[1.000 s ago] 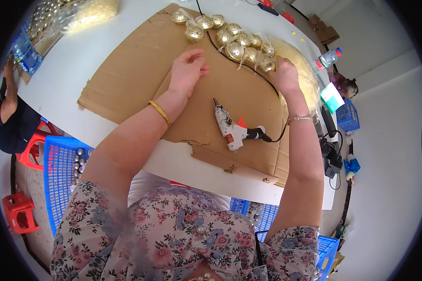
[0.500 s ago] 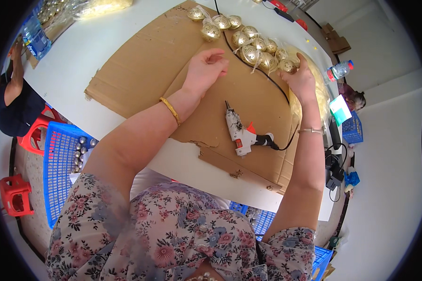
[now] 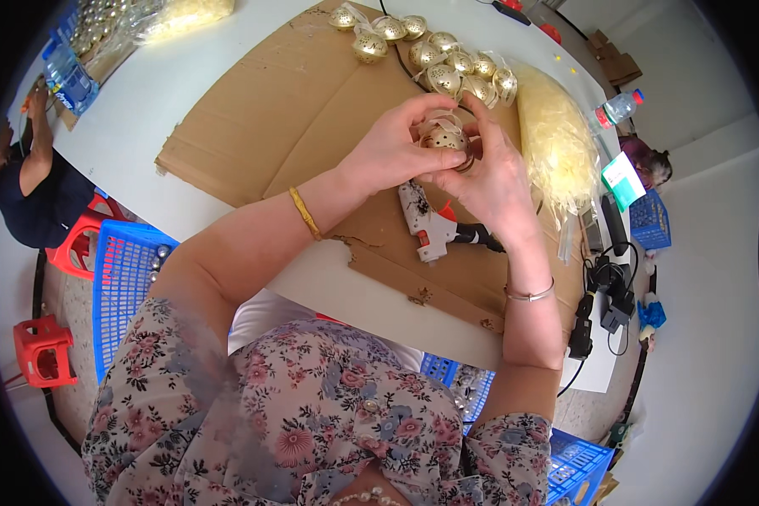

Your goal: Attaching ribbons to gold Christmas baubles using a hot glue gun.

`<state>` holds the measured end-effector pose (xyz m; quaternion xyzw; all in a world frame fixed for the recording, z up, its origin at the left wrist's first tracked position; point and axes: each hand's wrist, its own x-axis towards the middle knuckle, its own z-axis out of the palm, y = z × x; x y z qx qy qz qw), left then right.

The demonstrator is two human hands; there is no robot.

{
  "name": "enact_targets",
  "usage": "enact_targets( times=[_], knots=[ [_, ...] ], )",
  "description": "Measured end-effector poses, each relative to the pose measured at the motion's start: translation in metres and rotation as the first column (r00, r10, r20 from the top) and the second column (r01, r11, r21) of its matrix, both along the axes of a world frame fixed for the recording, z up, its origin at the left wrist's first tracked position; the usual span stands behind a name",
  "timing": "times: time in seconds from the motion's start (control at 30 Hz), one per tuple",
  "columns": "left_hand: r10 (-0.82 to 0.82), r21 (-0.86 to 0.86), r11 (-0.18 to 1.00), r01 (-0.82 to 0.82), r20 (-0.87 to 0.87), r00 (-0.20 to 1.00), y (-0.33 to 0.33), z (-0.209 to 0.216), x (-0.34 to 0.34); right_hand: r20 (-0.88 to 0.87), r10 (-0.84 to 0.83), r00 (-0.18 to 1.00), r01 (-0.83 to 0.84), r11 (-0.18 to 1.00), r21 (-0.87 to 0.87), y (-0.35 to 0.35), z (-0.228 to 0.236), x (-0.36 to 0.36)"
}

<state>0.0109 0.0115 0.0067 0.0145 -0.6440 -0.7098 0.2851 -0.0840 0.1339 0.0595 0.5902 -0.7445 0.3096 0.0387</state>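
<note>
Between my two hands, above the cardboard sheet [image 3: 287, 110], is a gold ball ornament [image 3: 444, 137] pierced with small holes, a pale ribbon at its top. My left hand [image 3: 399, 145] grips it from the left, thumb across its lower front. From the other side my right hand [image 3: 491, 173] has its fingers and thumb closed round it. Just below the hands lies a white glue gun [image 3: 428, 223] with an orange trigger, partly hidden by my right hand. Beyond my hands, several similar gold ornaments [image 3: 441, 78] with ribbons rest in a cluster at the cardboard's far edge.
A bag of pale yellow sticks [image 3: 557, 139] lies right of my hands. A black cord [image 3: 403, 63] runs across the cardboard. Plastic bottles [image 3: 620, 110] stand at both sides. Blue baskets [image 3: 131, 287] sit beside the white table, and a person [image 3: 42, 177] is at the far left.
My right hand has brought a gold ornament from the right end of the cluster in toward me. My left hand has moved right to meet it, and both now hold it.
</note>
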Motion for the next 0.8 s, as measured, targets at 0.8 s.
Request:
enact_targets(
  times=[0.8],
  knots=[
    [-0.013,-0.025,1.000,0.013,-0.028,1.000,0.006,0.010,0.006,0.687,0.246,0.683,-0.115,0.966,-0.231,0.012,-0.004,-0.023]
  ],
)
